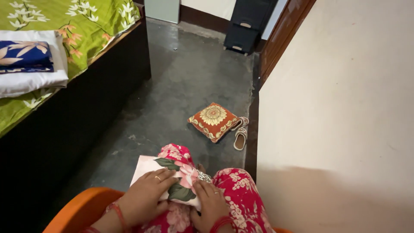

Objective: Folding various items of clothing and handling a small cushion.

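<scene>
While hands (pixel 144 196) press, floral cloth (pixel 166 174) (soft, folded)

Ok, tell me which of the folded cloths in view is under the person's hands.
The pale floral cloth on the lap, pressed by the left hand and the right hand. The blue cloth and the white cloth lie untouched on the bed.

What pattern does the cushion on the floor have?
The cushion is orange-red with a cream flower medallion and patterned border, seen in the head view.
</scene>
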